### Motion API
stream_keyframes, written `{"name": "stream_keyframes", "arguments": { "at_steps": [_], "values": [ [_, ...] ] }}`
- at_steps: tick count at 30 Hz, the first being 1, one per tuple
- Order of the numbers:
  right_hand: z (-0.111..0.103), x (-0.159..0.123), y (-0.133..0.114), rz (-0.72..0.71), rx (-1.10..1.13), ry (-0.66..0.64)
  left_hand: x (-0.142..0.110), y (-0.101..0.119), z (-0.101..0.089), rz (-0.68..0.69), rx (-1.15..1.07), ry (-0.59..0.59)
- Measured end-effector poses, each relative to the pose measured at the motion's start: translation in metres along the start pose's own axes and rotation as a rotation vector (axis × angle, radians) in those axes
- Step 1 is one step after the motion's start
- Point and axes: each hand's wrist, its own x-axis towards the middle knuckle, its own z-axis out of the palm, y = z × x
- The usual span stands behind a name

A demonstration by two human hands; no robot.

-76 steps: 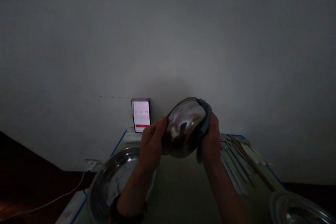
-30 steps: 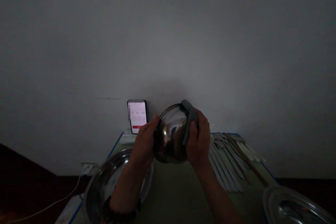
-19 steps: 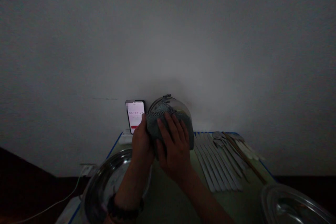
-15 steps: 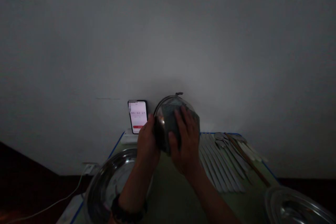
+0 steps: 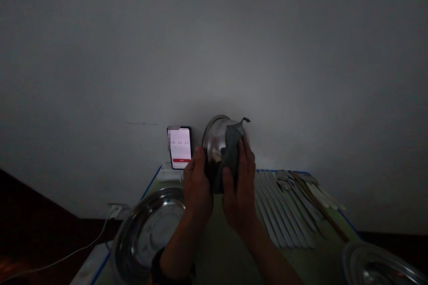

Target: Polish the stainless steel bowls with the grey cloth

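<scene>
A shiny metal bowl is held up on its side above the table, close to the wall. My left hand is closed on the bowl's rim at its left, thumb on top. A grey-green cloth with a mesh patch and a small loop at its corner lies against the outside of the bowl. My right hand presses this cloth to the bowl's right side, fingers curved over it. The lower part of the bowl is dark and partly behind my hands.
A large metal basin stands at the left of the table, another metal basin at the lower right. Several pieces of cutlery and brown chopsticks lie at the right. A phone showing a timer leans on the wall.
The bowl has turned, baring more of its metal side. My right hand and the cloth have shifted to the bowl's right side, and the cloth is now bunched narrower.
</scene>
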Motion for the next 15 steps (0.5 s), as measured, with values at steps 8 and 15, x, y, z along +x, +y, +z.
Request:
{"name": "stream_keyframes", "arguments": {
  "at_steps": [8, 15],
  "values": [
    [-0.016, 0.023, 0.053, 0.324, 0.174, 0.138, -0.009, -0.01, -0.004, -0.094, -0.038, -0.182],
    [0.0, 0.002, 0.018, 0.195, 0.11, 0.001, 0.008, 0.002, 0.002, -0.133, -0.37, -0.027]
  ]
}}
